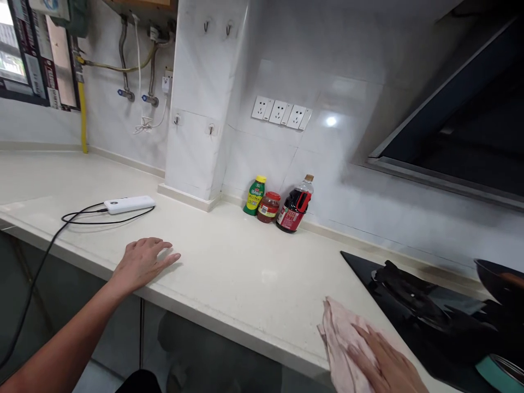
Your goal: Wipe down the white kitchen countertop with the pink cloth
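Observation:
A pale pink cleaning cloth (341,338) lies bunched on the light countertop (229,273), beside the stove's left edge. My right hand (382,360) is on top of the cloth, holding it against the surface; part of the cloth hangs toward the counter's front edge. My left hand (143,262) is open and holds nothing. Its fingers are apart, low over the counter near the front edge, and I cannot tell whether the fingertips touch. Nearest to it is a white power bank (130,204) with a black cable plugged in.
Against the wall stand a green bottle with a yellow cap (254,196), a red-lidded jar (269,207) and a dark sauce bottle (293,207). The black gas stove (409,297) holds a wok (497,281) at right. A teal round object (497,374) sits in the lower right corner.

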`<state>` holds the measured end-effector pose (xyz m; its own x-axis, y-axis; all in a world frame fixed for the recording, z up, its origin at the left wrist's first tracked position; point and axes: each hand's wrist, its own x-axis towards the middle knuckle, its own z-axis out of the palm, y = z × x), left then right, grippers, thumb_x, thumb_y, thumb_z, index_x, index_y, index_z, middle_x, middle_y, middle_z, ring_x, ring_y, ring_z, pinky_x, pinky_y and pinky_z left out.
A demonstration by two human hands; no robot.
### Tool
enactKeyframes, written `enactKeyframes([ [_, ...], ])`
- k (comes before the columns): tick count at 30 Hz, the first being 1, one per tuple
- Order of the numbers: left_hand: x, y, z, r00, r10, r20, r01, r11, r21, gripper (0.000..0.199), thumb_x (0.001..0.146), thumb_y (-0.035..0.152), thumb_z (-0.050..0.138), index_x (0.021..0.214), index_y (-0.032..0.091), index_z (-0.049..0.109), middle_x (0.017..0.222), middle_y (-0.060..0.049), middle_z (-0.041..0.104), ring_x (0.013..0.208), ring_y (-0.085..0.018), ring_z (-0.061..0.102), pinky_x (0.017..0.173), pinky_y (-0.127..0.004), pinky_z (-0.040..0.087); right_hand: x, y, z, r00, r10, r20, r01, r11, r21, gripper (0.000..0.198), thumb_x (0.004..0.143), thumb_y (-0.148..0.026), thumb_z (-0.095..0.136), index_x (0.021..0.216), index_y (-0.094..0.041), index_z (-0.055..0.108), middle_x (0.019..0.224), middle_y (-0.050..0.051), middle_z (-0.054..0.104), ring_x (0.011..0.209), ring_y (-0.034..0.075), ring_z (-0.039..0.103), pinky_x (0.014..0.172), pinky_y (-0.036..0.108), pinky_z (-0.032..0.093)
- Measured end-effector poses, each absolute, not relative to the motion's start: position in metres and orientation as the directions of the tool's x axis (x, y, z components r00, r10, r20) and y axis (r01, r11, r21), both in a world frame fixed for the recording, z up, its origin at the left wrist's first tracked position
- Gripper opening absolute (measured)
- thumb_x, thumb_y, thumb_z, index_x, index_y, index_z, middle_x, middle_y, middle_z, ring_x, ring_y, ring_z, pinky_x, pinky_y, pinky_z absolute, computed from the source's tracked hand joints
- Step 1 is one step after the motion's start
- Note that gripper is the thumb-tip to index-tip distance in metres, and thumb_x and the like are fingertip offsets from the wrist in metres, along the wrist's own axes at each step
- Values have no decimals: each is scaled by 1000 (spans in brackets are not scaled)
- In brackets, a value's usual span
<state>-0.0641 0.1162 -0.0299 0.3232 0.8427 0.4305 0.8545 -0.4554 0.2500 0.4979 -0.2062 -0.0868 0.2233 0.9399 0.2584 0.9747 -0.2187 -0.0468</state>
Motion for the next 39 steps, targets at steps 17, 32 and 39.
enactKeyframes([
  [17,-56,105,-20,300,859,415,860,-432,271,60,92,68,38,121,26,70,132,-11,65,125,-34,56,108,-53,36,262,-7,-16,108,994,-31,973,-112,-203,82,93,-69,40,157,-18,34,168,16,16,155,35,8,123,54,9],
  [32,-63,110,-24,276,856,436,863,-421,281,56,94,64,34,115,28,72,130,-9,68,126,-33,57,106,-51,37,216,-15,-3,-324,943,75,869,328,-372,57,99,-47,36,148,-21,49,164,6,31,153,20,23,126,47,13],
  [39,-63,107,-26,293,833,470,868,-437,234,61,92,69,36,118,27,72,132,-13,66,130,-34,54,108,-54,36,429,-98,-59,177,951,255,977,-138,-165,74,92,-60,21,137,-17,60,151,12,52,145,30,39,123,50,27],
])
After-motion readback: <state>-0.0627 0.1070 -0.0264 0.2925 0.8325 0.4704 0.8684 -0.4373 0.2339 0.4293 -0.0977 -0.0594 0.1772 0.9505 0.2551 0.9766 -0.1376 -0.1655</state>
